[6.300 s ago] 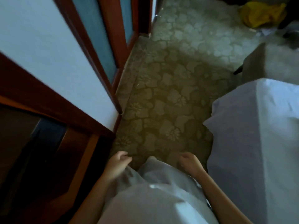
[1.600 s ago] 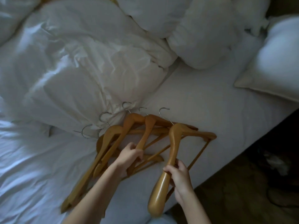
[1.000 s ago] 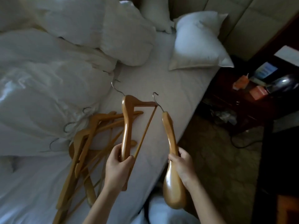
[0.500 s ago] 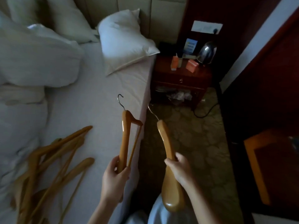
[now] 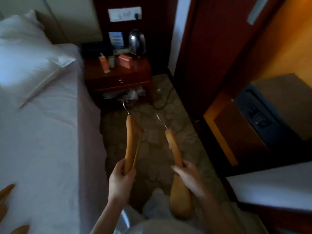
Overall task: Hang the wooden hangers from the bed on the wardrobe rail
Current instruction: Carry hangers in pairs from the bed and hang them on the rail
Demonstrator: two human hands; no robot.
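We now carry two wooden hangers off the bed (image 5: 50, 132): our left hand (image 5: 121, 180) is closed around one hanger (image 5: 130, 142), our right hand (image 5: 189, 176) around the other hanger (image 5: 175, 154), hooks pointing forward over the floor. A moment ago both lay in the pile; spare hangers (image 5: 5, 193) remain there. The open wardrobe (image 5: 236, 132) stands right; its rail is unseen.

Dim room: patterned carpet (image 5: 152, 149), dark wooden nightstand (image 5: 118, 76), white pillow (image 5: 25, 61).
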